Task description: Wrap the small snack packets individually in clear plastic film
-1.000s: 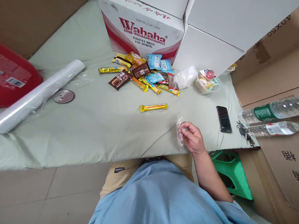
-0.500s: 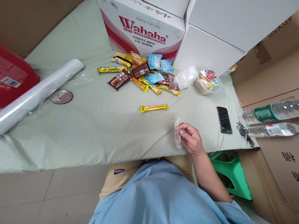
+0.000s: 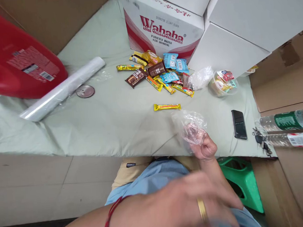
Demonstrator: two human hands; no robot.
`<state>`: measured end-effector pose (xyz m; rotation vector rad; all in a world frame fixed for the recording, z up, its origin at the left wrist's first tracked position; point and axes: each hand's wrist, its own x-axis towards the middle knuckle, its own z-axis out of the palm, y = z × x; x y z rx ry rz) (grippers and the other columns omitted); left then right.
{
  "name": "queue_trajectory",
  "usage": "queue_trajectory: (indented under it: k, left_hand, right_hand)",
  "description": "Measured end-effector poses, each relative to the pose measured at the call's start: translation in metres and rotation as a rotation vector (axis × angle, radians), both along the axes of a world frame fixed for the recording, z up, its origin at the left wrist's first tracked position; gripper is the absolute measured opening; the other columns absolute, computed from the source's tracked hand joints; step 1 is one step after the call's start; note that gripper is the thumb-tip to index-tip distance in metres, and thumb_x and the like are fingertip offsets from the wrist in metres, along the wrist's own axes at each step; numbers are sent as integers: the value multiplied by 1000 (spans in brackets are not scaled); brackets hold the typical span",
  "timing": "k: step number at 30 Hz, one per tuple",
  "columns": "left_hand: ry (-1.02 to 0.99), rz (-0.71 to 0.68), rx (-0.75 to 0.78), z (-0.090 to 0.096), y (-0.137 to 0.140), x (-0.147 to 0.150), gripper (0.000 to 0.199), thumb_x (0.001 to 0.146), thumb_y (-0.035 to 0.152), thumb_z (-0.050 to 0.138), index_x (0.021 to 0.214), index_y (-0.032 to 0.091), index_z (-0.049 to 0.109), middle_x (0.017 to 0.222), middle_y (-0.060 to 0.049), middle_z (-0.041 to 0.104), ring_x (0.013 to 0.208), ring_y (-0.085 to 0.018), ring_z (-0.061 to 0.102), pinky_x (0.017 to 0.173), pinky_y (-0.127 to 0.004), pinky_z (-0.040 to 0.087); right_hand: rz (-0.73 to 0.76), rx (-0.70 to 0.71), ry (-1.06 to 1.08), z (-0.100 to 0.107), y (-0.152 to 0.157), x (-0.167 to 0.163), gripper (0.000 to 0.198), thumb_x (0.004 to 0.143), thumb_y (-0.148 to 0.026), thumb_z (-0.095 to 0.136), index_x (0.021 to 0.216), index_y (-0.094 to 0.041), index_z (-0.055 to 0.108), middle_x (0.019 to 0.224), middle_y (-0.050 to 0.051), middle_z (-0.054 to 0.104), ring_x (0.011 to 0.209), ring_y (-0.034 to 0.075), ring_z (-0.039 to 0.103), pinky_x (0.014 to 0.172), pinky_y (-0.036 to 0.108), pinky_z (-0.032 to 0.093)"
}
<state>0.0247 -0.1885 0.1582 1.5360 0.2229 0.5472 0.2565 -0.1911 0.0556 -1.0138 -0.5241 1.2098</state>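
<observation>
Thin clear plastic film (image 3: pixel 190 122) is bunched at my right hand (image 3: pixel 207 147) near the table's front edge. Some of its fingers show through the film, and the hand is closed on it; whether this is a bag or a glove I cannot tell. Close to the camera, my left hand (image 3: pixel 185 208) sweeps across the bottom, its fingers smeared by motion. It wears a gold ring and a red string bracelet. A yellow-wrapped snack bar (image 3: pixel 167 107) lies alone just beyond the film. Behind it spreads a pile of wrapped snacks (image 3: pixel 160 74), yellow, brown and blue.
A roll of clear plastic (image 3: pixel 65 88), a round metal lid (image 3: pixel 85 91) and a red jug (image 3: pixel 32 63) stand left. Rightward are crumpled plastic (image 3: pixel 200 78), a snack tub (image 3: pixel 223 83), a phone (image 3: pixel 239 124), keys (image 3: pixel 260 140) and two bottles. A Wahaha carton (image 3: pixel 164 28) stands behind.
My left hand has come into view from the lower left. The film at my right hand has spread wider over its fingers. The camera view has shifted left and tilted.
</observation>
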Motion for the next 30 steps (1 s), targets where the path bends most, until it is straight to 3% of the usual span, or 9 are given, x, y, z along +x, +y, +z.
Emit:
queue_trajectory:
  k: [2,4,5,7,10,15,20,25,30]
  left_hand:
    - [91,323,-142,-15,23,20,20,98,47,60,100,29,69,98,-9,72,88,-23,66,81,-40,56]
    - [250,704,-288,-35,40,35,32,96,54,64,86,24,57,80,-2,61,74,-17,55,72,-33,49]
    - [327,780,-333,-46,46,40,39,91,59,68,83,24,52,75,1,56,69,-15,51,67,-31,45]
    - [408,699,-450,-66,51,45,49,86,68,69,82,24,48,69,4,53,64,-14,49,63,-29,42]
    - [402,575,-540,-84,51,47,50,82,68,72,87,22,55,78,-1,63,74,-19,59,67,-31,47]
    - [221,601,-670,-93,52,37,37,79,50,77,91,17,68,90,-4,71,87,-20,62,83,-33,49]
    - [175,592,-762,-107,54,11,42,78,55,82,83,17,68,77,-1,66,77,-17,60,77,-32,48]
    - [211,572,-795,-114,56,-8,43,69,53,89,80,16,70,74,-1,65,72,-15,58,72,-31,48]
    - [209,556,-850,-117,59,-20,34,63,42,92,82,17,77,85,-4,73,78,-17,64,79,-33,53]
  right_hand:
    - [25,-32,31,0,-3,-2,28,64,-35,81,55,-23,57,113,6,77,118,35,68,96,56,56]
    - [33,-49,28,-2,-7,-4,32,61,-39,84,54,-24,58,116,7,77,120,38,67,97,60,56]
    - [32,-52,23,-3,-8,-6,32,60,-41,86,55,-24,59,117,8,78,120,38,67,97,61,56]
    - [38,-53,16,-6,-11,-10,31,60,-42,88,56,-24,63,118,7,78,118,37,68,97,60,55]
    - [96,-40,-11,-9,-13,-16,31,62,-40,91,56,-25,65,117,7,77,110,32,70,95,55,57]
    - [102,30,-78,-4,-7,-11,30,71,-40,90,60,-25,65,116,6,72,114,28,65,97,47,56]
    - [18,-60,-142,0,-1,1,14,78,-30,84,82,-26,71,98,3,65,82,17,60,71,30,54]
    - [-71,-97,-107,-8,0,18,18,80,-27,85,89,-25,70,86,-2,63,66,9,51,56,21,48]
    - [-351,-128,-283,-9,11,42,33,76,-29,90,102,-25,70,100,-1,67,85,11,64,83,29,60]
